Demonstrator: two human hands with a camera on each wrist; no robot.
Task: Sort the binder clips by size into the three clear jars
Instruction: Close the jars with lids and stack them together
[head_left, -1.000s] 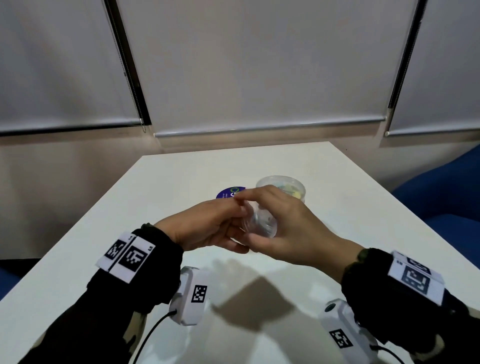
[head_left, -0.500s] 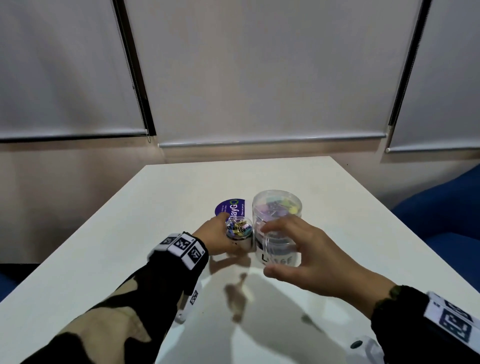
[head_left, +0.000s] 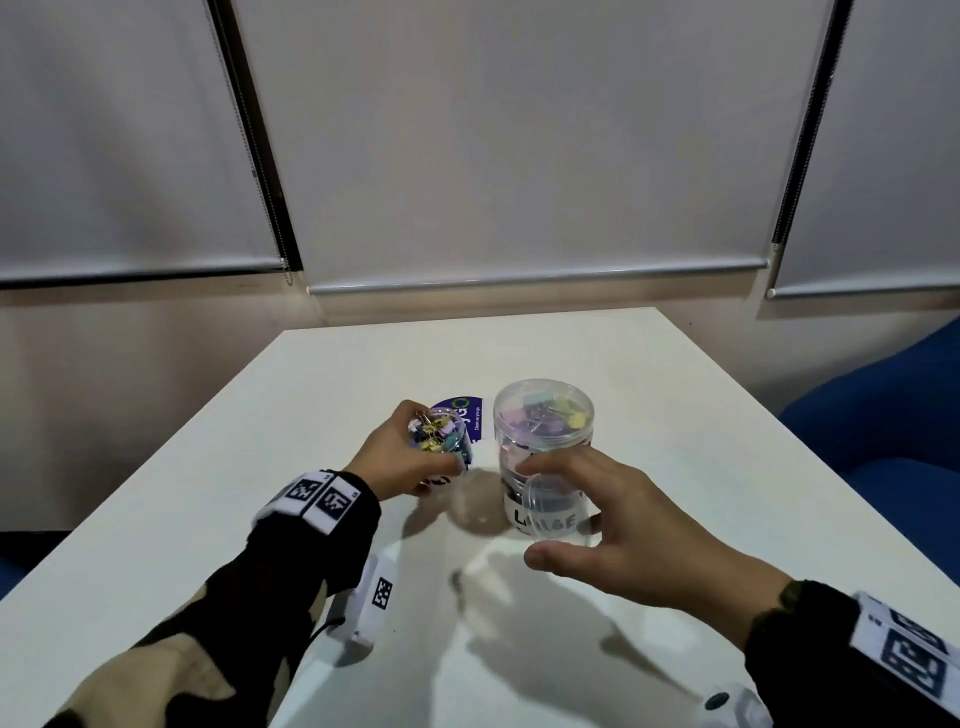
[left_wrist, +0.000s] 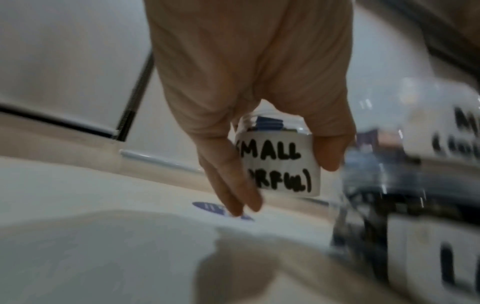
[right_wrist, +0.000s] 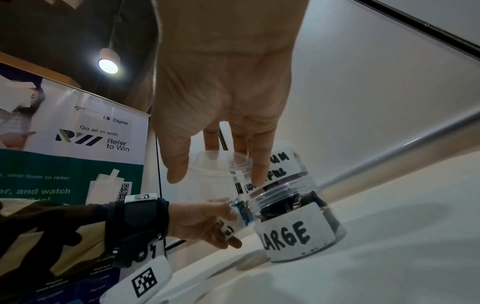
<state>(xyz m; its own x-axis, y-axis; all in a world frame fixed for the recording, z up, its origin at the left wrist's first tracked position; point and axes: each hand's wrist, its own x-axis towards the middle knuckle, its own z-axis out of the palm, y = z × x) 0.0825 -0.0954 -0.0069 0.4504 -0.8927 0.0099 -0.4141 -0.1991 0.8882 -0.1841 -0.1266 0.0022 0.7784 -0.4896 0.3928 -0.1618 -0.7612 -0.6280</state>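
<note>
SMALL jar (left_wrist: 279, 164), open top, full of pastel binder clips (head_left: 435, 434), sits in left hand (head_left: 402, 460), fingers wrapped round its wall, at table (head_left: 675, 415) level just left of stacked MEDIUM-on-LARGE jar (right_wrist: 296, 228). Right hand (head_left: 618, 512) pinches a clear lid (head_left: 553, 514) by the rim. Rigid, slick, light plastic; likely clip-heavy. Grip the wall low, keep upright.

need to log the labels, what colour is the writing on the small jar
Black marker on a white label, reading SMALL; the small jar shows it best in the left wrist view.
</note>
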